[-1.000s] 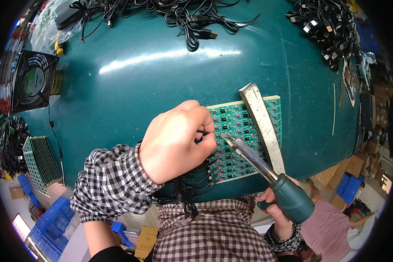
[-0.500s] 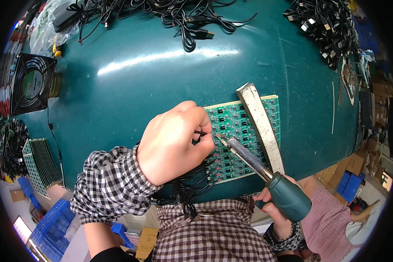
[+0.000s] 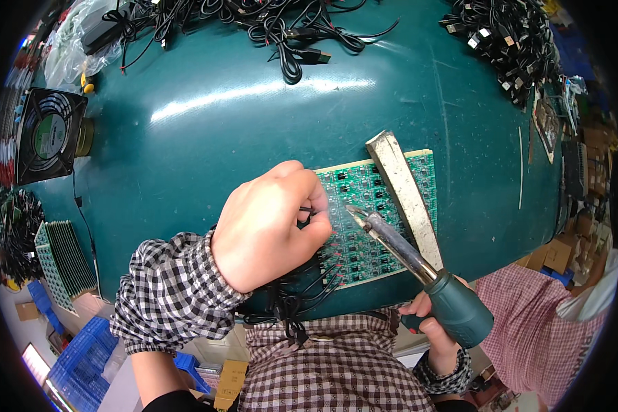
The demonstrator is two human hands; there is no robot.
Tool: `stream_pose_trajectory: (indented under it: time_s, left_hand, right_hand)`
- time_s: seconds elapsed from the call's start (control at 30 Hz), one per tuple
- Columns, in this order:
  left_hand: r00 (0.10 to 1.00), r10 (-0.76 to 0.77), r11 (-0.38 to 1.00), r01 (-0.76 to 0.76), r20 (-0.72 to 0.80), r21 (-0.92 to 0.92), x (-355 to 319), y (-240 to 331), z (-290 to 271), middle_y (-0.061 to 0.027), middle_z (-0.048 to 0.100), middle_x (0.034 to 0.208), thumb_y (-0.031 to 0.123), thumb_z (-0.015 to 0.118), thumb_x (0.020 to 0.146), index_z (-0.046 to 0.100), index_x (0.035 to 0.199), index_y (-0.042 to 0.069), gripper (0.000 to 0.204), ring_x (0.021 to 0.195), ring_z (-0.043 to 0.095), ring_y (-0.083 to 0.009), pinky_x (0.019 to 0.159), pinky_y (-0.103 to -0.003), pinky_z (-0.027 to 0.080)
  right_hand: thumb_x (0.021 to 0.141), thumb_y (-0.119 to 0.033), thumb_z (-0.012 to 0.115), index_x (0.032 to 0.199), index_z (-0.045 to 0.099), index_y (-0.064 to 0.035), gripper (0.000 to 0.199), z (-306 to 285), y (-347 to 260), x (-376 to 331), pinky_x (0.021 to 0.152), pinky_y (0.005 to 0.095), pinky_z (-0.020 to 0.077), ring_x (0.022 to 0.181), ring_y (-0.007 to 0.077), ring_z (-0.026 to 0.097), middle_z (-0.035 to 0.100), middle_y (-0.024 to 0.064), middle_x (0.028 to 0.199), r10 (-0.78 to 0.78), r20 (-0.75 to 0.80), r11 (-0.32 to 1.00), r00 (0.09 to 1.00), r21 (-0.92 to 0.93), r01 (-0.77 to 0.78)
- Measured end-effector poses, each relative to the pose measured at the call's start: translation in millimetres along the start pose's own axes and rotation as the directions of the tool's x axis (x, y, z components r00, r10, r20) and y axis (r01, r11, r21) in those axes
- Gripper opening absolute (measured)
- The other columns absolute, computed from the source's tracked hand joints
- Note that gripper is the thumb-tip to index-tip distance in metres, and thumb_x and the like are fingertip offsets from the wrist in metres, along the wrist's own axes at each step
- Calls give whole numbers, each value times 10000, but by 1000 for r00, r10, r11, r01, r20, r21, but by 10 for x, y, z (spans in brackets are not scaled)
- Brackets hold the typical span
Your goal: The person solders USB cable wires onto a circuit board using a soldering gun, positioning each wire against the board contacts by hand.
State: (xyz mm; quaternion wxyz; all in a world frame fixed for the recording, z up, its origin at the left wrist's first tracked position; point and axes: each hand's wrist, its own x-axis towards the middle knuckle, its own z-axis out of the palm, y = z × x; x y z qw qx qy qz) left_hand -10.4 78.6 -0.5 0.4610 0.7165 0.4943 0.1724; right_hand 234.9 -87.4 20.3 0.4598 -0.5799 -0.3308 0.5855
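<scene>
A green circuit board panel (image 3: 381, 220) lies on the teal table (image 3: 254, 123) near its front edge. My left hand (image 3: 271, 223) rests over the panel's left part, fingers pinched on a thin black wire (image 3: 309, 209) at the board. My right hand (image 3: 439, 329) grips the green handle of a soldering iron (image 3: 419, 264). Its metal tip points up-left and meets the board just right of my left fingers. A flat pale metal bar (image 3: 405, 196) lies diagonally across the panel's right side.
Black cables (image 3: 254, 27) are heaped along the table's far edge, with more plugs (image 3: 508, 41) at far right. A black fan (image 3: 48, 134) stands at the left. Stacked green boards (image 3: 62, 257) and blue crates (image 3: 82, 357) sit lower left. A person in a pink checked garment (image 3: 549, 336) is at lower right.
The iron's tip has edged slightly left along the board toward my left fingers. My left hand has stayed nearly in place.
</scene>
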Motion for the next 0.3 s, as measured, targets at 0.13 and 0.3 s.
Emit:
stream_pose_trajectory:
  time_s: [0.13, 0.3]
  left_hand:
    - [1000, 11, 1000, -11, -20, -14, 62, 53, 54, -53, 536, 730, 13, 653, 705, 595, 746, 22, 71, 608, 536, -150, 559, -274, 456]
    - [998, 15, 995, -20, 54, 98, 116, 106, 6, -95, 598, 745, 111, 661, 717, 627, 742, 54, 71, 674, 649, -215, 625, -361, 520]
  right_hand:
    - [781, -113, 783, 1238, 460, 81, 592, -59, -27, -13, 779, 421, 595, 819, 204, 640, 617, 143, 898, 6, -64, 987, 998, 163, 5]
    - [849, -326, 679, 1245, 454, 60, 597, -330, 70, -45, 721, 491, 582, 842, 304, 625, 566, 168, 917, -50, -22, 979, 999, 199, 53]
